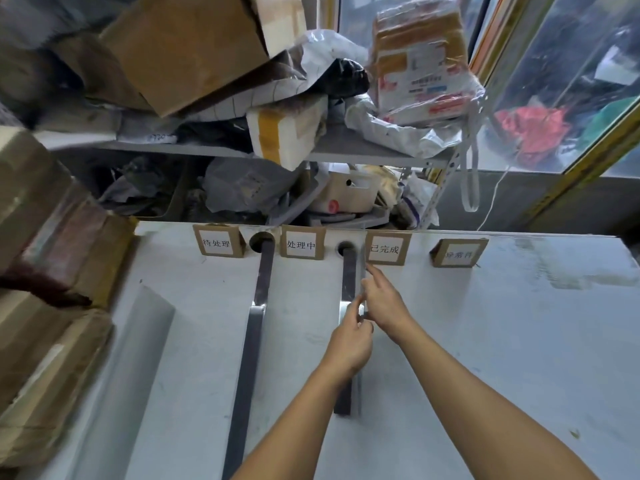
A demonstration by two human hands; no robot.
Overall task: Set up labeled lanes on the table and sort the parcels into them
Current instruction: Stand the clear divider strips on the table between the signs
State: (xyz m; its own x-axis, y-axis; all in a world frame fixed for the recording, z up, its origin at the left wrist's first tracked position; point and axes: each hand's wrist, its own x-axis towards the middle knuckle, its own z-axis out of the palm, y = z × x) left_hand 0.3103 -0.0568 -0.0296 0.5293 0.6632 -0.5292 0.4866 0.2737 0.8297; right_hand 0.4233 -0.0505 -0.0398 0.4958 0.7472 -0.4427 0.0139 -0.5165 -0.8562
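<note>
Four cardboard label stands line the far edge of the white table (502, 341): the first label (216, 242), second label (301, 244), third label (388, 250) and fourth label (459, 254). One dark divider strip (258, 306) runs toward me between the first two labels. A second divider strip (348, 282) lies between the second and third labels. My left hand (348, 344) pinches this second strip at its middle. My right hand (382, 303) grips the same strip, its index finger stretched along the edge toward the third label.
Stacked cardboard parcels (52, 271) crowd the table's left side. A grey shelf (363, 152) behind the table holds boxes, bags and a wrapped parcel (420, 60). A long pale grey piece (138, 341) lies in the left lane. Two round holes (259, 240) pierce the tabletop.
</note>
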